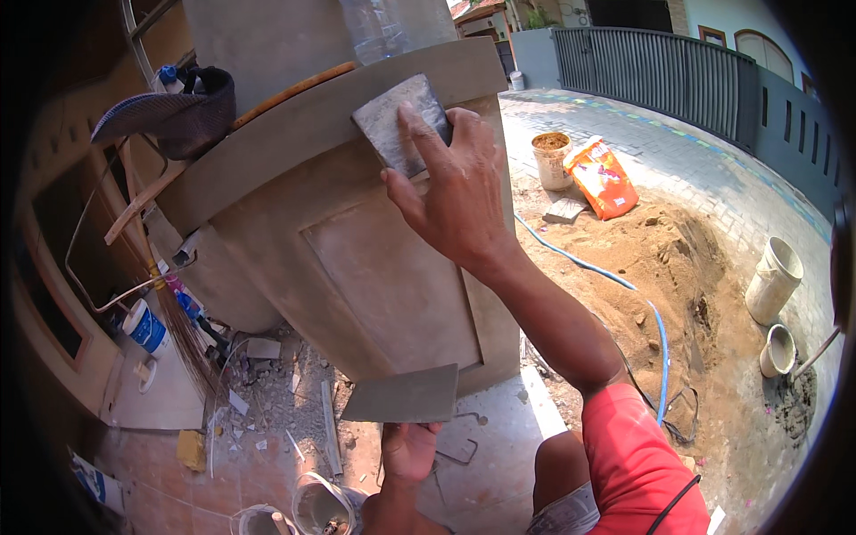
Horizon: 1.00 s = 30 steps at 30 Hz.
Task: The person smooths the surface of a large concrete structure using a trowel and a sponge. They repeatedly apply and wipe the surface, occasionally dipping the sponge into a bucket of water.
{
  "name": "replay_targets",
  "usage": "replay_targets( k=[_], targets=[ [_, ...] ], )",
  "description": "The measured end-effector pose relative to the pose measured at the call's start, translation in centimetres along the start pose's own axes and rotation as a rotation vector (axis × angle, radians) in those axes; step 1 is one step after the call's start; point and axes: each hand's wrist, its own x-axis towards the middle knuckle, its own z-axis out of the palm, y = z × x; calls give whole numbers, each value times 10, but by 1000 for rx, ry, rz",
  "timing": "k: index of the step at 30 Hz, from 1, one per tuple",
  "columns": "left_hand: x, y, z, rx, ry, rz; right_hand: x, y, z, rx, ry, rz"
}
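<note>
My right hand (459, 192) presses a thin, grey-smeared rectangular pad (390, 129) against the ledge of a plastered pillar (383, 276). The thumb lies at the pad's lower edge and the index finger stretches across its face; its exact kind is hard to tell. Lower down, my left hand (412, 450) grips a flat grey board (401, 395) from underneath, in front of the pillar's base. Part of that hand's grip is hidden by the board. A recessed panel with a raised border marks the pillar's front face.
On the ledge rest a dark cap (201, 111) and a wooden strip (290, 94). Buckets (316, 499) stand near my left arm, amid rubble. To the right are a sand heap (660, 267), a blue hose (584, 263), an orange sack (602, 183) and more buckets (774, 281).
</note>
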Motion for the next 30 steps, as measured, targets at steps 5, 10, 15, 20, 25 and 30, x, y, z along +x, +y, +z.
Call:
replay_targets(
  k=[5,10,15,20,25,30],
  targets=[
    [-4,5,21,30,111,17,38,75,-21,-127,182,228],
    [0,3,24,10,102,-8,22,30,4,-220,41,184],
    [-2,1,11,35,63,-4,-10,4,2,27,-2,-26],
    [-8,4,14,60,125,21,35,74,-17,-88,188,255],
    [1,-1,9,2,47,-20,15,32,3,-203,49,181],
    [-6,-2,9,-18,91,-11,-5,30,-6,-13,55,13]
  ],
)
